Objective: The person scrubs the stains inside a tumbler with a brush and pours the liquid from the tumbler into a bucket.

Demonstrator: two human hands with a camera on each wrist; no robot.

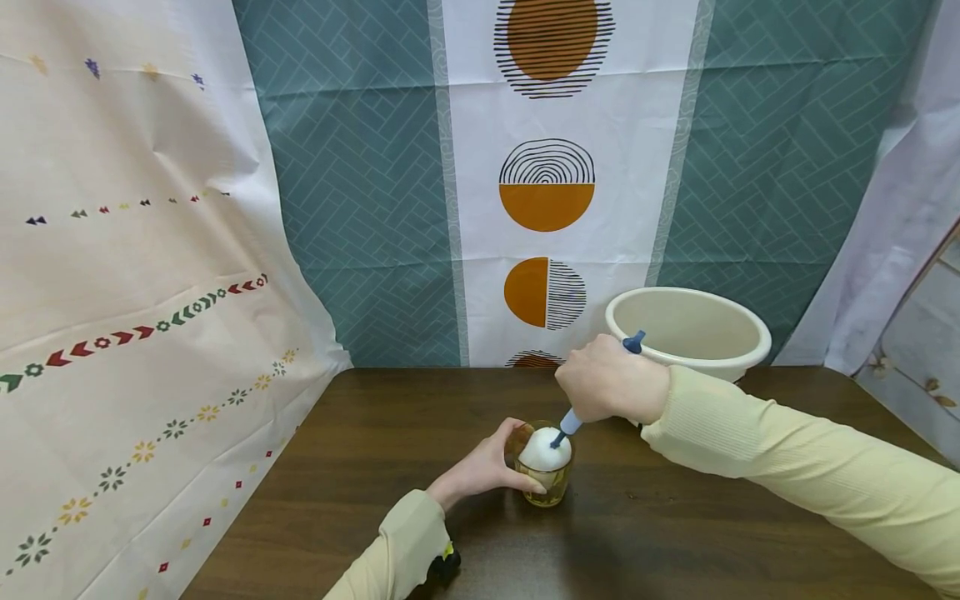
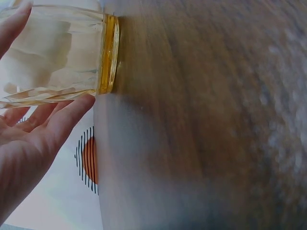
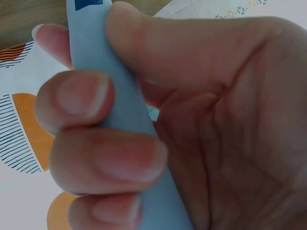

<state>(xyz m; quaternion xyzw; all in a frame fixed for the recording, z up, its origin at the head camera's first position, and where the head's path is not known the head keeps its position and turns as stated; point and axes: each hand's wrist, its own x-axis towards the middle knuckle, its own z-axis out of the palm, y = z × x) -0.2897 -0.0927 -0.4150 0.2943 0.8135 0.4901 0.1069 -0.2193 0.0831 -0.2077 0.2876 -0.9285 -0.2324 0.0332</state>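
Observation:
An amber-tinted glass [image 1: 553, 493] stands upright on the table, its base touching the wood. Around its near and left sides, the thumb and fingers of my left hand [image 1: 487, 462] grip it. In the left wrist view the glass [image 2: 86, 52] shows pale sponge through its wall. A cup brush with a white sponge head [image 1: 544, 450] is pushed down into the glass, its top bulging above the rim. My right hand [image 1: 611, 381] holds the brush's light blue handle [image 3: 93, 45], tilted, with the fingers wrapped round it.
A white oval basin [image 1: 762, 343] stands at the back right, behind my right forearm. The dark wooden table [image 1: 675, 542] meets a patterned curtain [image 1: 360, 208] at the back. Pale cloth [image 1: 135, 275] drapes along the left side.

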